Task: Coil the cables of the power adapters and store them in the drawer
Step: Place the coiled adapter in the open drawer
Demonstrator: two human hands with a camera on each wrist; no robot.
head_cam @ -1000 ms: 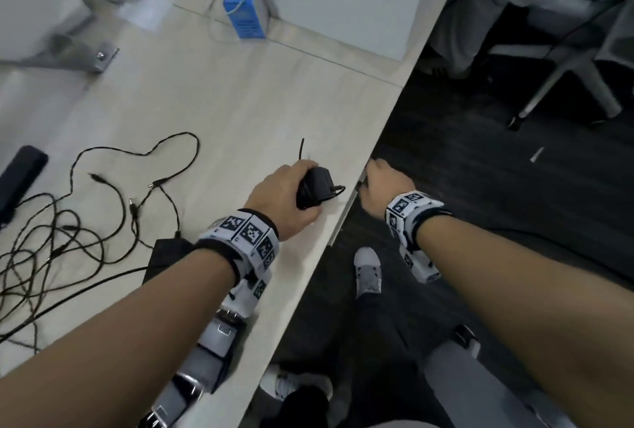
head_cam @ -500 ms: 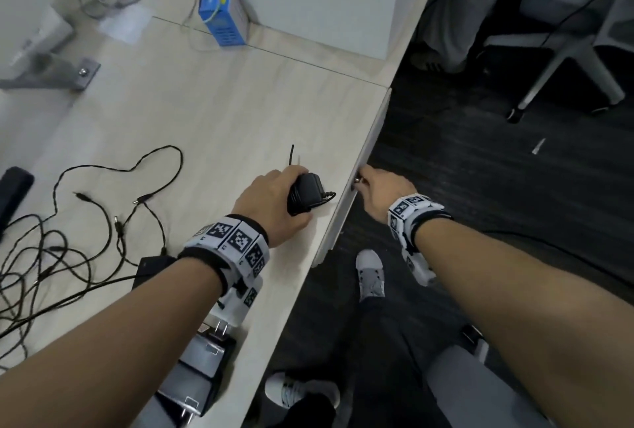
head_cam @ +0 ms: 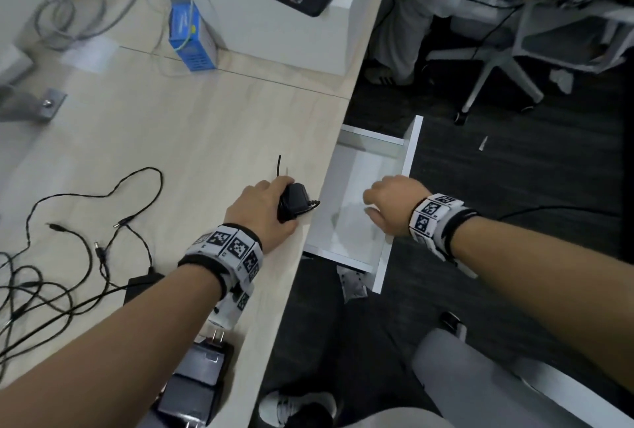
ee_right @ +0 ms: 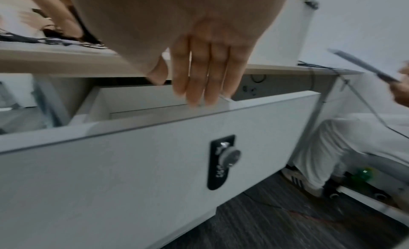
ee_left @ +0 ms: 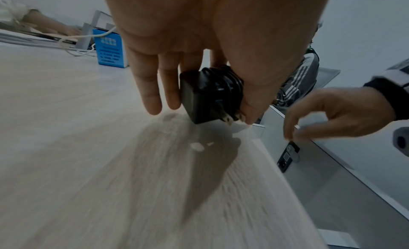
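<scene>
My left hand (head_cam: 279, 196) grips a small black power adapter (head_cam: 295, 200) with its cable wound round it, just above the desk near the right edge. In the left wrist view the adapter (ee_left: 205, 97) sits between the thumb and fingers, prongs down. The white drawer (head_cam: 411, 146) stands pulled out beside the desk, and the part of its floor I see is bare. My right hand (head_cam: 374, 203) hovers over it with loose fingers (ee_right: 199, 78), holding nothing. Another black adapter (head_cam: 144, 285) lies by a tangle of loose cables (head_cam: 51, 256) at the left.
More adapters (head_cam: 199, 376) lie at the desk's near edge under my left forearm. A white box (head_cam: 274, 33) and a blue box (head_cam: 192, 36) stand at the back. The drawer front carries a lock (ee_right: 223, 162). Another person sits on a chair (head_cam: 497, 60) at the upper right.
The drawer, shut before, now stands pulled out. My right hand has let go of its front and hangs over it. The left hand still holds the adapter in about the same spot.
</scene>
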